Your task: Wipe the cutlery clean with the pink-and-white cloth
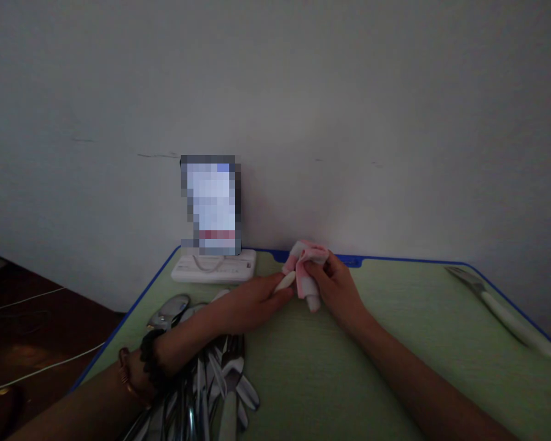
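Observation:
Near the far edge of the table, my left hand (257,303) is closed on the pale handle (286,282) of a utensil. Its other end goes into a pink and white cloth (307,269), which hides what kind it is. My right hand (337,285) pinches the cloth around that end. Beneath my left forearm lies a pile of cutlery (229,361), with spoons and forks among it, partly covered by the arm. A fork (496,303) with a pale handle rests alone at the right side of the table.
A phone (213,202) with a blurred, lit screen stands upright at the back left, leaning toward the wall (349,122). In front of it is a white box-shaped device (213,267) with a cable. The pale green table (321,380) has a blue rim.

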